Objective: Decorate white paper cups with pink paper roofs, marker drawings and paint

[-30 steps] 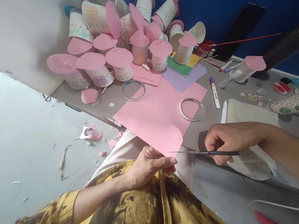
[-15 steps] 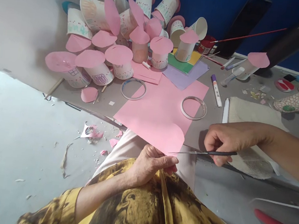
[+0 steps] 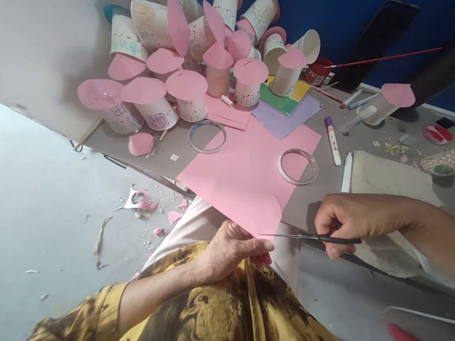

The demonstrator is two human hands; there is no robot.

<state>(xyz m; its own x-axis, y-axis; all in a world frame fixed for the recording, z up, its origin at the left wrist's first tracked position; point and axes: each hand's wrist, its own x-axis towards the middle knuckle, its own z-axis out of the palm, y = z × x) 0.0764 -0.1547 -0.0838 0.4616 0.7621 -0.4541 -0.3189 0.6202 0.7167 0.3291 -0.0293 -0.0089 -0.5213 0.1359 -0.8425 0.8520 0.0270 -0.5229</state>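
Note:
Close to my lap, my left hand pinches the near edge of a piece of pink paper between thumb and fingers. The paper has a rounded cut corner and overlaps a larger pink sheet on the table, so where one ends is hard to see. My right hand is closed round the dark handles of a pair of scissors. Their thin blades point left and lie across the paper just above my left thumb. Part of the handles is hidden by my fingers.
Several paper cups with pink paper tops crowd the back left. Two tape rolls lie on the pink sheet. A purple-capped marker, a beige cloth and a red paint jar are farther right. Paper scraps litter the floor.
The view has shifted slightly, so the table things sit a little farther right in it. Both hands keep their hold, with the scissors in nearly the same place on the paper.

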